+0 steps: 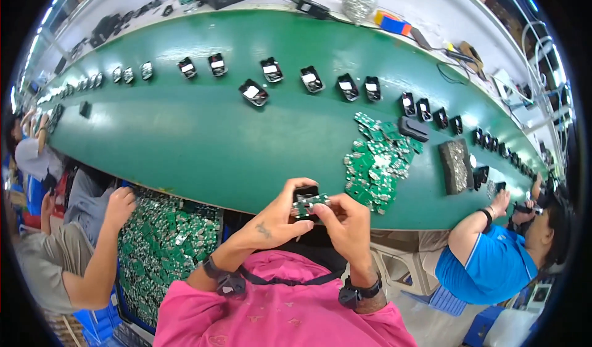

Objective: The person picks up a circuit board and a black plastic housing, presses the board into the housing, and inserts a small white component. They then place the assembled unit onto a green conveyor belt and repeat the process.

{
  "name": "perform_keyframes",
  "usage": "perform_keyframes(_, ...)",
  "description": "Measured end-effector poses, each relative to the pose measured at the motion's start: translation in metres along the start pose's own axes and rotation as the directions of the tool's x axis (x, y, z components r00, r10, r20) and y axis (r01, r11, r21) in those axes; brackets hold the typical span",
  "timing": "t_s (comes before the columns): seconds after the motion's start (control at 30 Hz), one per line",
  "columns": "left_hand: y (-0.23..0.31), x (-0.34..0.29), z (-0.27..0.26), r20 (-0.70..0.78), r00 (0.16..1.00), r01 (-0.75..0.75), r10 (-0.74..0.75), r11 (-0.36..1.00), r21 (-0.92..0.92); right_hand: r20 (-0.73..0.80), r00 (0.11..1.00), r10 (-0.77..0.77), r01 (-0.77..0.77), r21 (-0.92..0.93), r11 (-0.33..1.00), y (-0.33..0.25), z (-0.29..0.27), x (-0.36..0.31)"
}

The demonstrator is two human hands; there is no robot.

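Just past the table's near edge, in front of my pink shirt, both hands meet over one piece. My left hand (271, 220) is closed round a black plastic housing (306, 192), its thumb along the near side. Between the thumb and fingers of my right hand (348, 220) is a green circuit board (305, 207), held against the housing's open face. The board covers much of the housing, so I cannot tell whether it sits inside. To the right of my hands lies a loose pile of green circuit boards (377, 168) on the green table (203, 131).
Black housings (271, 69) with white labels stand in a long row across the table. A dark block (455, 167) and a black case (413, 129) lie right of the pile. A bin (166, 242) full of boards is at my left. Co-workers sit on both sides.
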State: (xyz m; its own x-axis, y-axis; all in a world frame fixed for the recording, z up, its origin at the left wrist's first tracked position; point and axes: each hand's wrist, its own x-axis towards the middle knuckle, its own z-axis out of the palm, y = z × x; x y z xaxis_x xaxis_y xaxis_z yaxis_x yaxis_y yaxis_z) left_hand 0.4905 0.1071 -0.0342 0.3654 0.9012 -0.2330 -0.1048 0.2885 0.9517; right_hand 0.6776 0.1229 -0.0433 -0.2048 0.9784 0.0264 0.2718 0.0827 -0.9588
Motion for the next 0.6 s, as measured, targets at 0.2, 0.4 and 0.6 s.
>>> perform_keyframes(0.2,-0.004,0.010,0.004,-0.020,0.996,-0.084,0.085,0.995,0.055,-0.090,0.987,0.134,-0.071,0.504,0.861,-0.023,0.012,-0.008)
perform_keyframes(0.4,-0.012,0.007,0.005,-0.129,0.946,-0.267,0.297,0.941,0.207,-0.027,0.975,0.223,-0.175,0.525,0.833,-0.007,0.008,-0.002)
perform_keyframes(0.6,-0.007,0.009,0.010,-0.117,0.907,-0.340,0.406,0.866,0.366,-0.057,0.985,0.160,-0.126,0.385,0.914,-0.018,0.003,-0.002)
